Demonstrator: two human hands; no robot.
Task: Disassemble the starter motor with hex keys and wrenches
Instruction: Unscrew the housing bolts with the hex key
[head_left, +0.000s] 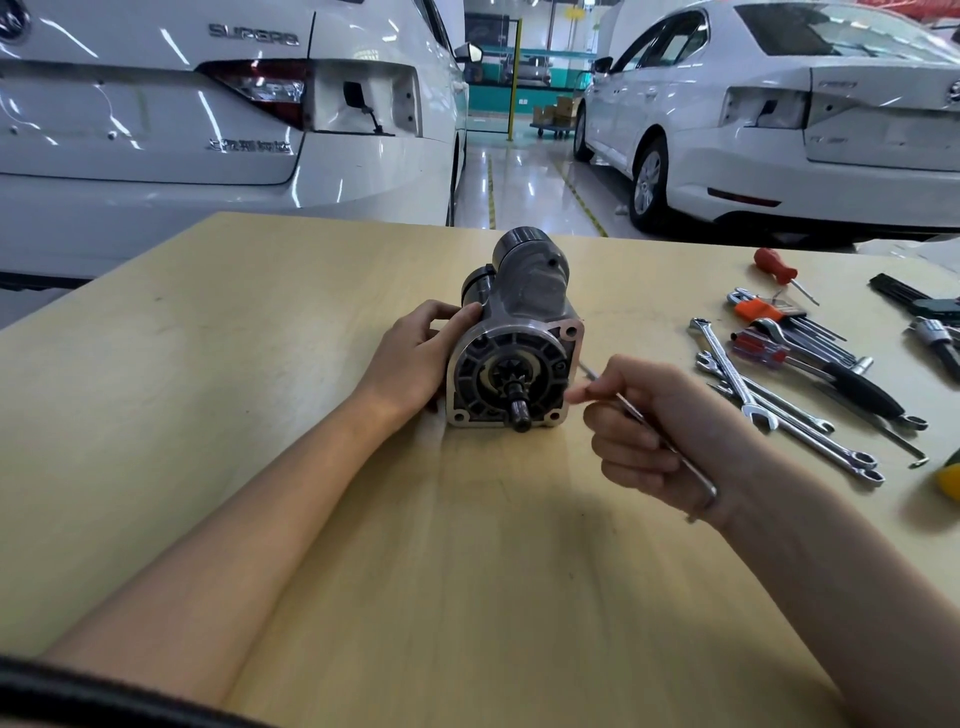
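The grey starter motor (519, 332) lies on the wooden table (260, 364) with its pinion gear and flanged nose facing me. My left hand (415, 358) grips the motor's left side, thumb on top of the housing. My right hand (660, 436) holds a silver hex key (649, 421) just right of the flange. The key's long arm runs through my fist, its tip pointing past the motor's right edge, its bent end by my wrist.
Several combination wrenches (769, 405) lie to the right, with a hex key set in an orange holder (763, 312), a red-handled screwdriver (776, 265) and a black-handled tool (862, 389). Two white cars (208, 130) stand beyond the table's far edge.
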